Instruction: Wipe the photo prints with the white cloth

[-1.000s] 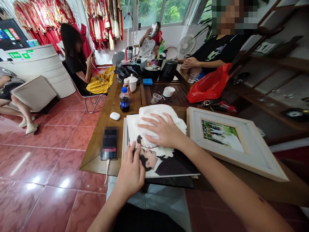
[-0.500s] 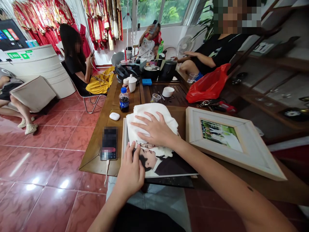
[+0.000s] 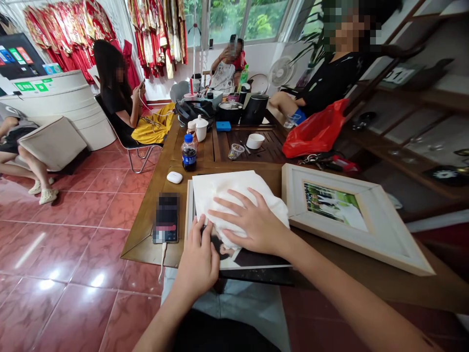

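Note:
My right hand [image 3: 252,222] lies flat, fingers spread, on a bunched white cloth [image 3: 273,200]. The cloth rests on a large photo print [image 3: 212,181] with a white upper part and a person in dark clothing lower down; cloth and hand hide much of it. At the print's lower left edge sits my left hand [image 3: 201,259], its fingers stretched out and a little apart on the surface. Beneath the print, a pale frame edge [image 3: 189,195] shows along the left side.
Right of the print lies a framed photo [image 3: 337,205]. A phone on a cable [image 3: 165,220], a white earbud case [image 3: 174,177] and a cola bottle [image 3: 188,154] stand at left. Beyond are a small white bowl [image 3: 255,141] and a red plastic bag [image 3: 315,129]. Several people sit around.
My right hand has slid the white cloth to the right and towards me, baring the print's white top. My left hand stays put. The person at right has drawn their arms back.

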`<state>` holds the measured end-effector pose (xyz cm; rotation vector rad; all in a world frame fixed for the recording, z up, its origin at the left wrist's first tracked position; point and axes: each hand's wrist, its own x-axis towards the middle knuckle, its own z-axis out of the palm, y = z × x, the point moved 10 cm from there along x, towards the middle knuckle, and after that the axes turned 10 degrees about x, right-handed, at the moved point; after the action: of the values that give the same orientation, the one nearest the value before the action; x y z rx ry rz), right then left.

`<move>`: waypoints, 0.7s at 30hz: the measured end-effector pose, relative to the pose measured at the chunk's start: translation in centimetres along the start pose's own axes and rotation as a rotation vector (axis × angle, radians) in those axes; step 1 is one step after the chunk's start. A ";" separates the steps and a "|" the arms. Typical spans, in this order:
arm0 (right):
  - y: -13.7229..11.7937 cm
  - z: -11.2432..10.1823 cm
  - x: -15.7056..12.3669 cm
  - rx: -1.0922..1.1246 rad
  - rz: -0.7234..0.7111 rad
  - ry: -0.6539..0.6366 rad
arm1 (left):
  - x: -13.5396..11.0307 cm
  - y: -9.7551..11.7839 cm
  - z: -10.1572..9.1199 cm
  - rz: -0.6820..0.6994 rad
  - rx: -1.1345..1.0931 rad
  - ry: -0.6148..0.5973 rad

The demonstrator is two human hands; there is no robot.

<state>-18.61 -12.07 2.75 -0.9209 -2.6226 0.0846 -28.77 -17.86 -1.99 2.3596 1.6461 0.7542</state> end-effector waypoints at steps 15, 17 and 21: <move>-2.5 -1.1 -5.6 -0.053 0.005 0.037 | 0.0 0.1 0.0 0.002 0.002 -0.008; -1.7 -1.1 -5.2 -0.032 0.031 0.042 | 0.0 0.1 0.0 0.003 0.003 -0.014; 0.9 -1.3 -3.5 -0.049 0.091 0.057 | -0.1 0.2 0.1 0.009 0.013 -0.028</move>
<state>-15.07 -13.59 2.71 -1.0438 -2.5408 0.0171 -28.56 -18.04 -2.05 2.3773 1.6350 0.7110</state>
